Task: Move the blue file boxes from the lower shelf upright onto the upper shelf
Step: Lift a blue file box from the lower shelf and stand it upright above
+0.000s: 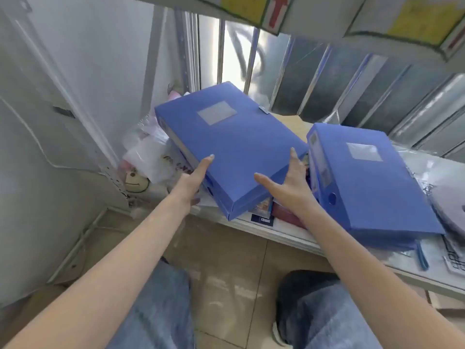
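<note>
Two blue file boxes lie flat on the lower shelf (pixel 289 238). The left blue file box (pixel 239 147) rests tilted on a pile of books and bags, its near corner sticking out over the shelf edge. My left hand (pixel 193 182) grips its left edge, thumb on the lid and fingers underneath. My right hand (pixel 289 187) holds its right edge, thumb on the lid. The right blue file box (pixel 372 187) lies untouched beside my right hand. The underside of the upper shelf (pixel 327 23) shows at the top.
Plastic bags (pixel 148 152) and a soft toy fill the shelf's left end. Books (pixel 264 210) lie under the held box. A blue pen (pixel 421 255) and papers sit at the right. Metal bars (pixel 251 59) back the shelf. My knees in jeans are below.
</note>
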